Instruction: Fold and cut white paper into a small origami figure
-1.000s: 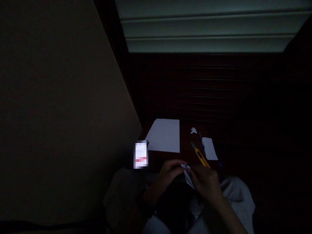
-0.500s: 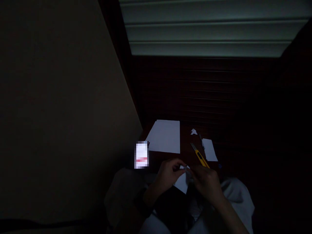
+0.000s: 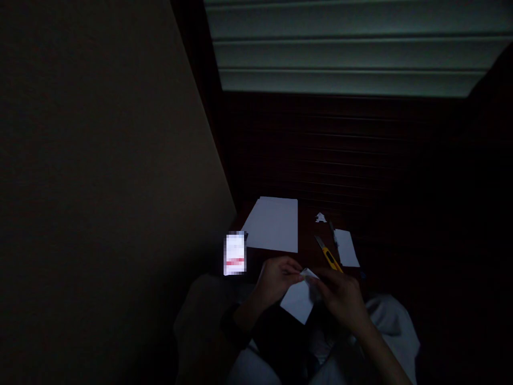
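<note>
A small white sheet of paper [image 3: 298,303] is held between my two hands, above my lap, its lower corner pointing down. My left hand [image 3: 276,279] pinches its upper left edge between thumb and fingers. On the other side my right hand [image 3: 341,295] grips the upper right part, where the top of the paper looks folded over. Shadow hides the exact fingertip contact. Just beyond the right hand lies a yellow box cutter [image 3: 329,256] with its blade exposed, pointing away from me.
Larger white sheets [image 3: 274,224] lie on the dark table. A lit, blurred phone screen [image 3: 235,254] is at their left. At the right are a small folded paper figure [image 3: 320,217], a dark pen [image 3: 333,233] and a white paper piece [image 3: 347,248]. A wall [image 3: 120,160] rises on the left.
The paper between my hands has tilted and shows more of its surface, with its folded top now visible. My left fingers have shifted slightly. The whole view has moved a little.
</note>
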The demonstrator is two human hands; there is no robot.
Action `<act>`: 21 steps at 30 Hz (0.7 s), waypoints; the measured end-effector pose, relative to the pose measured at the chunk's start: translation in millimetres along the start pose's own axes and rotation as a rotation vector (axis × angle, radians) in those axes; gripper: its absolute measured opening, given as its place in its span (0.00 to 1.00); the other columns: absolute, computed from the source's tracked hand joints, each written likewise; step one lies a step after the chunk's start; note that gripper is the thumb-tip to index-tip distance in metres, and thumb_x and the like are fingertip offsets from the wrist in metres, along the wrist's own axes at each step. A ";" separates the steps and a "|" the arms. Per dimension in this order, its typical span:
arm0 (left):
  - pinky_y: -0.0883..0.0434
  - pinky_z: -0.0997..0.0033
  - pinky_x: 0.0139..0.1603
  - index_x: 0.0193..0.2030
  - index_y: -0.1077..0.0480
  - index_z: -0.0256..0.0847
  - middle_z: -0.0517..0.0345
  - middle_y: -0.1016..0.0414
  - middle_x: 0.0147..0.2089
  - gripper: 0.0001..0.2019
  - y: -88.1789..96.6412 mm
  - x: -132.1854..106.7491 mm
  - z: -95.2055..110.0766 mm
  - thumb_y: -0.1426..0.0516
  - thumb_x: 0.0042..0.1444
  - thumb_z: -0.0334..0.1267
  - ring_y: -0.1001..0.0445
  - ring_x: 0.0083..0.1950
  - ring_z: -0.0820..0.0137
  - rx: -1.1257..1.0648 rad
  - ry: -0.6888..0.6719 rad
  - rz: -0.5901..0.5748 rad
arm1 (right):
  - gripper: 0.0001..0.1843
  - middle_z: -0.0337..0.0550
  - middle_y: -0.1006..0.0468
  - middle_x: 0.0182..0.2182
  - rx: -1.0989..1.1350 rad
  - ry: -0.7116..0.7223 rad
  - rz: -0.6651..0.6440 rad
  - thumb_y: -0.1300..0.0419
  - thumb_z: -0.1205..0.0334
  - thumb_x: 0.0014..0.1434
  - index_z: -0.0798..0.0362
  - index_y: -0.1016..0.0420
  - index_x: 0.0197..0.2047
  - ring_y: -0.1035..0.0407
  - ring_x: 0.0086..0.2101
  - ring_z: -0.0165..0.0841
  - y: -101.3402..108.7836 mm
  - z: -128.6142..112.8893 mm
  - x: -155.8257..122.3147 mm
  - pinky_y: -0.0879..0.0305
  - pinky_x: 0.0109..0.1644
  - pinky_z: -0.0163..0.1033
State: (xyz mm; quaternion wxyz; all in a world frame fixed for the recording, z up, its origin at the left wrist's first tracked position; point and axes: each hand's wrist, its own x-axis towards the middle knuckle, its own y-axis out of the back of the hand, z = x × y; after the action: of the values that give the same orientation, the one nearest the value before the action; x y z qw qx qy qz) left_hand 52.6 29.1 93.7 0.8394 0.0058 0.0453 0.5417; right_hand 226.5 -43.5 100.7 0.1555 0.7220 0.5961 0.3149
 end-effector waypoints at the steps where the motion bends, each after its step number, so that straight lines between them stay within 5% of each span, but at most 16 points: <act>1: 0.31 0.72 0.32 0.32 0.26 0.35 0.53 0.23 0.29 0.12 0.5 0.8 0.3 0.34 0.40 0.38 0.25 0.31 0.67 -0.070 0.041 0.018 | 0.15 0.46 0.21 0.37 0.077 -0.064 0.005 0.41 0.54 0.56 0.50 0.24 0.44 0.27 0.36 0.38 -0.5 1.9 1.1 0.32 0.38 0.39; 6: 0.30 0.70 0.31 0.34 0.27 0.34 0.50 0.22 0.33 0.17 2.3 1.7 -1.4 0.32 0.37 0.39 0.24 0.32 0.66 -0.343 0.271 0.085 | 0.21 0.40 0.25 0.24 0.445 -0.320 -0.013 0.35 0.51 0.48 0.56 0.24 0.42 0.31 0.25 0.33 -6.7 20.4 7.3 0.35 0.27 0.35; 10: 0.29 0.66 0.38 0.34 0.26 0.34 0.49 0.22 0.35 0.17 3.3 -1.5 -4.7 0.32 0.38 0.40 0.24 0.36 0.63 -0.469 0.284 0.021 | 0.21 0.32 0.35 0.17 0.600 -0.378 -0.015 0.34 0.51 0.48 0.58 0.25 0.41 0.40 0.20 0.27 -10.6 28.5 9.9 0.41 0.25 0.33; 21: 0.32 0.70 0.30 0.32 0.24 0.31 0.48 0.22 0.32 0.19 6.3 -0.6 -9.2 0.36 0.44 0.49 0.25 0.32 0.65 -0.187 0.258 -0.113 | 0.22 0.34 0.35 0.19 0.481 -0.312 -0.036 0.37 0.49 0.49 0.57 0.24 0.42 0.41 0.21 0.27 -4.4 15.4 7.9 0.42 0.25 0.32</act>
State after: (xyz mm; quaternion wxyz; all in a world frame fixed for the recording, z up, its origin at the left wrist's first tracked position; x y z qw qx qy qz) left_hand 45.8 30.8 84.9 0.8525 -0.1442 0.1023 0.4919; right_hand 233.7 -32.6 88.7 0.0751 0.7673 0.6352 0.0464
